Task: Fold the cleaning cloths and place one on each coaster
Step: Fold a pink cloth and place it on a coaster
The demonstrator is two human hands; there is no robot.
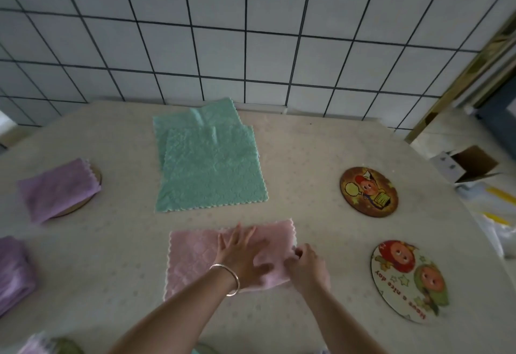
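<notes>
A pink cloth (192, 256) lies folded in half on the table in front of me. My left hand (240, 253) presses flat on its middle, fingers straight. My right hand (307, 265) pinches the cloth's right edge. Two green cloths (209, 169) lie spread and overlapping behind it. A folded purple cloth (55, 188) rests on a round coaster (96, 174) at the left. Another folded purple cloth (14, 272) sits at the left edge. Two picture coasters are bare on the right: a dark one (368, 191) and a pale one (407, 281).
The table (111, 242) has a pale speckled cover and backs onto a white tiled wall (251, 46). An open cardboard box (472, 163) and plastic bags (497, 214) lie off the right edge. A blurred pink cloth (36, 345) shows at the bottom left.
</notes>
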